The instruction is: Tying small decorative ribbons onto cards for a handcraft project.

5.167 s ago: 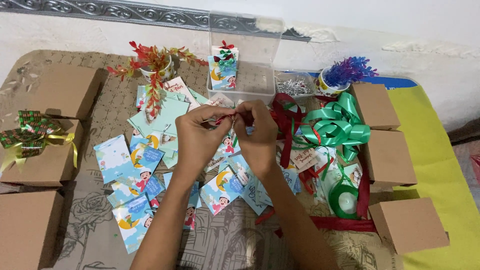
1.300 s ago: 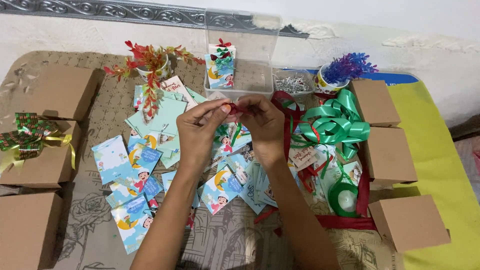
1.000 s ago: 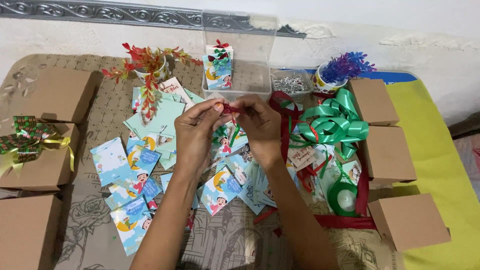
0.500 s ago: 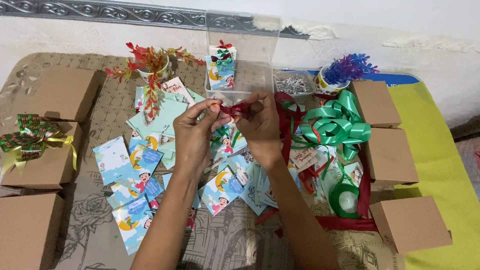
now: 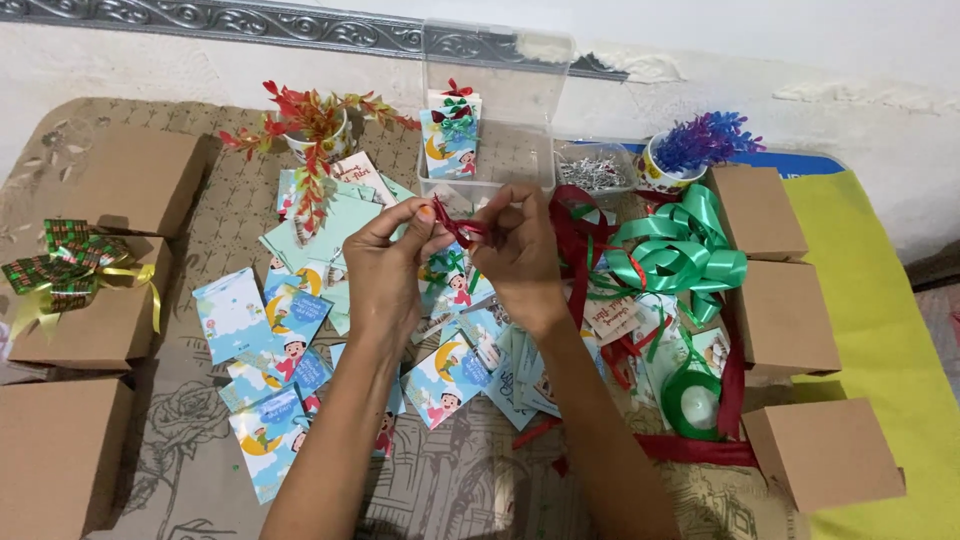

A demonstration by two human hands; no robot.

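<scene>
Both hands meet above the middle of the table, the left hand (image 5: 385,265) and the right hand (image 5: 520,250) each pinching one end of a short piece of red ribbon (image 5: 455,222), which spans the small gap between the fingertips. The step in hand appears to be the forming or tying of a small bow, though the knot itself is too small to make out. Directly below the grip lie scattered picture cards (image 5: 455,375); just beyond it stands a clear plastic box (image 5: 490,110) holding cards already dressed with bows. To the right of the grip lie a loose green ribbon (image 5: 680,250) and a green ribbon spool (image 5: 692,403); plain brown boxes (image 5: 785,315) stand at both sides. The next move likely calls for steady tension on both ends and a fine fingertip pinch.
</scene>
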